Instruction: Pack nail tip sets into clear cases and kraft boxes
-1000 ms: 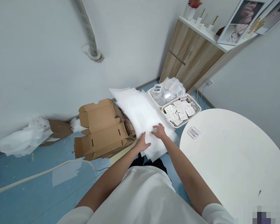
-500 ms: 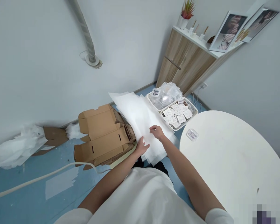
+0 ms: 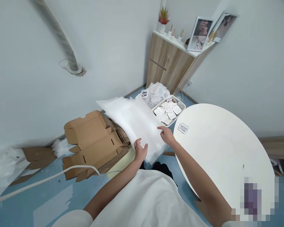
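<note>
A stack of thin white sheets (image 3: 130,118) lies slanted in front of me, over the flattened cardboard boxes (image 3: 92,140). My left hand (image 3: 140,149) grips the near edge of a sheet, thumb on top and fingers curled under. My right hand (image 3: 166,135) pinches the same sheet at its right edge, near the rim of the round white table (image 3: 223,151). The sheet looks slightly raised off the stack at the near edge.
A white basket (image 3: 179,113) of small white packets and a basket of clear plastic cases (image 3: 156,93) sit on the floor beyond the sheets. One small clear case (image 3: 183,127) lies on the table. A wooden cabinet (image 3: 170,64) stands in the corner; a white cable (image 3: 44,179) crosses the blue floor.
My hands went from lying flat on the sheets to gripping a sheet's near and right edges, drawing it toward me. The view has swung to the right.
</note>
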`<state>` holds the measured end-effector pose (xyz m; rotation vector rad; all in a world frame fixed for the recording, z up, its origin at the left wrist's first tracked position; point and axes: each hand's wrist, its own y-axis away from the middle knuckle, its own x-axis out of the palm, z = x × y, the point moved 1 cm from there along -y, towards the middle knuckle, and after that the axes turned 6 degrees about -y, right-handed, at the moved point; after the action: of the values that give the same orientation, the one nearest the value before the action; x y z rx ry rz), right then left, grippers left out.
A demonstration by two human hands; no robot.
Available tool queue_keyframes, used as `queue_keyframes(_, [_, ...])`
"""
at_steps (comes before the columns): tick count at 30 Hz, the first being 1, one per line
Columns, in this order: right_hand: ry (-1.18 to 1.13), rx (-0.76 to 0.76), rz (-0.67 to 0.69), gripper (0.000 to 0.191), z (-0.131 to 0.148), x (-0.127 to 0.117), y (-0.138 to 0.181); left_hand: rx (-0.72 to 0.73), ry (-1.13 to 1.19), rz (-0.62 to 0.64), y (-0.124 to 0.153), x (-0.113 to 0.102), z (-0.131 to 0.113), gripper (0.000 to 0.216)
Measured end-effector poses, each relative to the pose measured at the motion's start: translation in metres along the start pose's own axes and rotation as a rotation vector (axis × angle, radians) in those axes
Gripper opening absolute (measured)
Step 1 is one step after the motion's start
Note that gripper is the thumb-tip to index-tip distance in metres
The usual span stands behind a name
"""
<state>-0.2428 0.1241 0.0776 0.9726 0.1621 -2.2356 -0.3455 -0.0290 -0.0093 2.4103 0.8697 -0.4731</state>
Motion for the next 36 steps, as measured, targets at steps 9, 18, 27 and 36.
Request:
queue_keyframes(9, [-0.399,0.273,-0.269,0.045,-0.056,-0.057,0.085,-0.119,0.031,0.309,0.015,0.053,-0.034,0.066])
queue_keyframes(18, [-0.924,0.476,-0.625,0.048,-0.145,-0.082,0.205,-0.034,0.207,0.615,0.065,0.136,-0.08,0.066])
queue_keyframes(27, [-0.865,0.647,-0.67,0.046,-0.234,-0.085,0.322,0.372,-0.255,0.717,0.113,0.232,-0.107,0.053])
queue_keyframes(36, [-0.034,0.675,-0.549,0.044,-0.275,-0.093,0.364,0.381,-0.557,0.617,0.122,0.271,-0.1,0.053])
